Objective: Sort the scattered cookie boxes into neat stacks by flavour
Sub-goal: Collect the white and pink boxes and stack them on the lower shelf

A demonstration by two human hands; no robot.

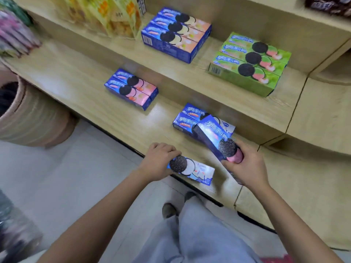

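My left hand (pixel 158 160) grips a blue cookie box with white cream (pixel 197 170) lying at the front edge of the wooden shelf (pixel 79 76). My right hand (pixel 245 166) holds a blue box with pink cream (pixel 214 136), tilted up over a pair of blue boxes (pixel 187 118). Further left, two blue-and-pink boxes (pixel 131 89) lie side by side. At the back sit a stack of blue-and-peach boxes (pixel 176 33) and a stack of green boxes (pixel 250 62).
Yellow snack bags (pixel 114 16) stand at the back left and pink packets (pixel 15 35) lie at the far left. A round beige basket (pixel 32 114) stands on the floor to the left. A higher shelf (pixel 284 14) rises behind.
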